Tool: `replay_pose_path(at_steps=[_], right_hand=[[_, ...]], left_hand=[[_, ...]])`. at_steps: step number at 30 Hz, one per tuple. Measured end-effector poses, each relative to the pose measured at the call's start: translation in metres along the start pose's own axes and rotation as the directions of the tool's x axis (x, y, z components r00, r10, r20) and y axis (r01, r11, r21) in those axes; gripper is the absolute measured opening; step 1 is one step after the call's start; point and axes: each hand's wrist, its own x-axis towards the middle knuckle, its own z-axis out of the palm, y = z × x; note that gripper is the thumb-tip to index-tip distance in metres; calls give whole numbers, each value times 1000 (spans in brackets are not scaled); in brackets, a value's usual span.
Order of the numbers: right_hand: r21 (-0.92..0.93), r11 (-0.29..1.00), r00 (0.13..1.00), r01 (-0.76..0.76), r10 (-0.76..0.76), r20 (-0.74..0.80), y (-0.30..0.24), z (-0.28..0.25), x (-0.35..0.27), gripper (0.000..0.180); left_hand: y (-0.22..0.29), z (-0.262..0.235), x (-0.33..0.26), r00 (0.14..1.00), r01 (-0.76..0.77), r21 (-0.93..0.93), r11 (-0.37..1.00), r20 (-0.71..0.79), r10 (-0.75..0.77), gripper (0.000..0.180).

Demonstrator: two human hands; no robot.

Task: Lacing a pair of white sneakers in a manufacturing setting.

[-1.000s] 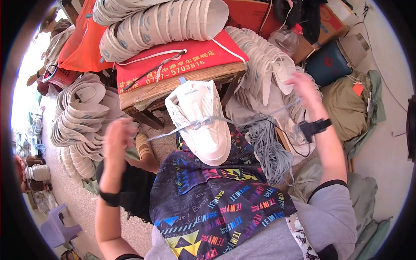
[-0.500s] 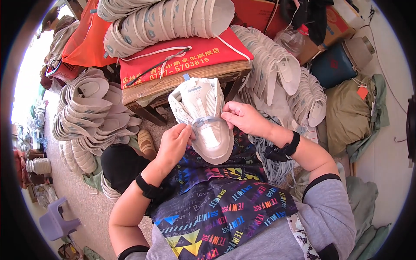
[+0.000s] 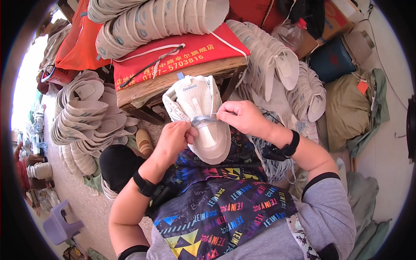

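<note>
A white shoe upper [image 3: 212, 145] lies in front of me, toe toward my body, its tongue end against the wooden table. A grey-blue shoelace [image 3: 203, 121] crosses its lower throat. My left hand [image 3: 173, 138] is closed at the upper's left edge, thumb and fingers pinching it beside the lace. At the opposite edge my right hand [image 3: 242, 118] is closed in a pinch, with a thin pale lace end showing at its fingertips. What lies beneath the curled fingers is hidden.
Nested uppers lie on a red bag [image 3: 173, 65] on the wooden table [image 3: 149, 89]. More stacked uppers [image 3: 82, 112] sit on the left and others [image 3: 264, 56] on the right. A bundle of grey laces [image 3: 277, 169] hangs by my right forearm. A purple stool [image 3: 63, 223] stands lower left.
My right hand has shifted slightly left and its fingertips now show a thin lace end at the upper's edge. My left hand still pinches the opposite edge. The view has shifted a little.
</note>
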Motion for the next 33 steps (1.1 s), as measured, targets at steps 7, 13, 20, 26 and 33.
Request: replay_pose_path(at_steps=[7,13,20,26,33], right_hand=[[-168,984,994,56,-71,-84,-6,0,2,21],[-493,801,891,340,-442,-103,-6,10,8,16],[-761,460,814,458,-560,151,-37,-11,16,28],[-636,564,821,526,-532,207,-43,-23,29,42],[-601,506,783,619,-464,415,-44,-26,47,37]], left_hand=[[26,-8,-16,911,-219,734,643,-83,405,20],[50,-11,-20,734,-446,887,122,285,616,37],[47,-16,-4,727,-505,863,16,415,547,33],[42,-19,-3,683,-525,851,25,403,609,30],[51,-21,-3,767,-493,863,110,372,524,16]])
